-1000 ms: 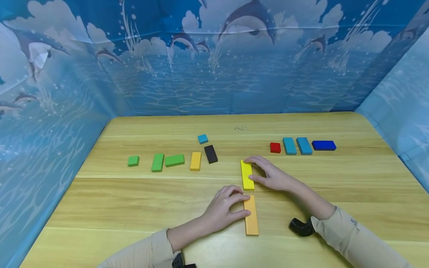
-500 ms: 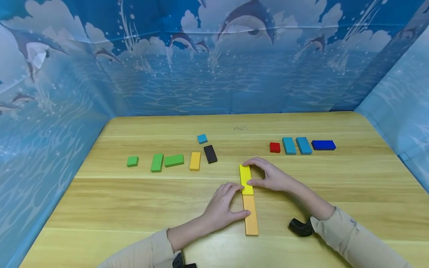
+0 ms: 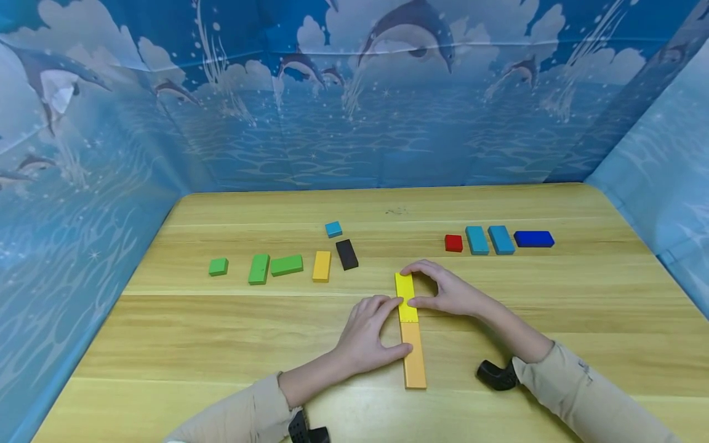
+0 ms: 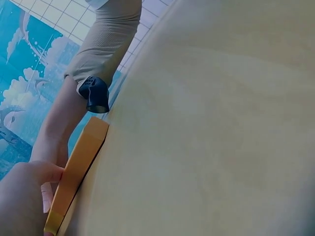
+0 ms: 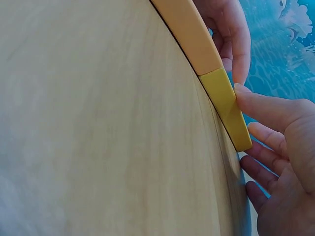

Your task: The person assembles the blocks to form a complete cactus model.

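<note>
In the head view, a yellow block (image 3: 408, 314) and a longer orange block (image 3: 414, 368) lie end to end in one line, their short ends meeting. My right hand (image 3: 455, 291) pinches the yellow block, thumb at its right edge and index finger at its far end. The thumb of my left hand (image 3: 360, 339) touches the orange block, while its index fingertip is at the yellow block's left edge. The right wrist view shows the seam between the orange block (image 5: 192, 39) and yellow block (image 5: 226, 108) closely. Seen from the left wrist, the thumb meets the orange block (image 4: 78, 164) side-on.
Left of my hands lie several green blocks (image 3: 286, 265), an amber block (image 3: 322, 266), a black block (image 3: 347, 255) and a small blue one (image 3: 333, 229). A red block (image 3: 453, 243), two light-blue blocks (image 3: 477, 240) and a dark-blue block (image 3: 534, 239) lie back right.
The yellow block has slid toward me with my right hand, closing the gap to the orange block. My left index finger has moved from the orange block up to the yellow one.
</note>
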`<state>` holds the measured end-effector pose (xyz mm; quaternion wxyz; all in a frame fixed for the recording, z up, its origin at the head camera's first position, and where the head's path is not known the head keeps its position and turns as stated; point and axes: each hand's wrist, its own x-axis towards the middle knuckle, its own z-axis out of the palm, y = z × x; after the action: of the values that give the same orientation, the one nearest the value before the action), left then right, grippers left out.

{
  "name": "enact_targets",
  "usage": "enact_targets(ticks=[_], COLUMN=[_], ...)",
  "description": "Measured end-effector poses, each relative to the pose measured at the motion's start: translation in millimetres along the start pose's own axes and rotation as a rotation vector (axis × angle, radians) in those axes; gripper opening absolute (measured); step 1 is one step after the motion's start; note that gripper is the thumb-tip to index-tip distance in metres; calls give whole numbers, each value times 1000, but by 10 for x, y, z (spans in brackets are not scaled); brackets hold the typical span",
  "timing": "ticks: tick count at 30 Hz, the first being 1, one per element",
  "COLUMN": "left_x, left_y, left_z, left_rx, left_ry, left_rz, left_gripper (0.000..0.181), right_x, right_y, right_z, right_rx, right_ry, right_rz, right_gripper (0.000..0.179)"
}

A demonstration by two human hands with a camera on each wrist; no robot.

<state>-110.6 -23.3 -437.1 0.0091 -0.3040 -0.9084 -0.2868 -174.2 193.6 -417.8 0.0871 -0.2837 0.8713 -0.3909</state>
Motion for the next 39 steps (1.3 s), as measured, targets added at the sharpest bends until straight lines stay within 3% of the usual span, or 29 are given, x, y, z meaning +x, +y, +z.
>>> enact_targets(ticks=[8,19,23,30,33,39], left_x=[24,20,21,22,24,24], left_y=[-9,-17,-18,-21,-20,-17], left_z=[-11,-14,-7,5,3,0], left_rx=[57,52,51,47,44,40], left_ry=[-16,-18,-15,-14,-17,-20], left_rz=[8,13,13,8,4,-5], left_gripper=[69,69,69,70,70,69], right_x=[4,15,28,58,42,-7], right_y=[13,32,98,371,488,630], right_z=[4,-32,-143,-460,-574,-691], right_rx=[17,33,48,-116,-139,-162], right_ry=[-3,-4,100,364,390,348], right_rz=[0,-8,-9,-33,7,69], right_gripper=[51,51,50,47,47,47])
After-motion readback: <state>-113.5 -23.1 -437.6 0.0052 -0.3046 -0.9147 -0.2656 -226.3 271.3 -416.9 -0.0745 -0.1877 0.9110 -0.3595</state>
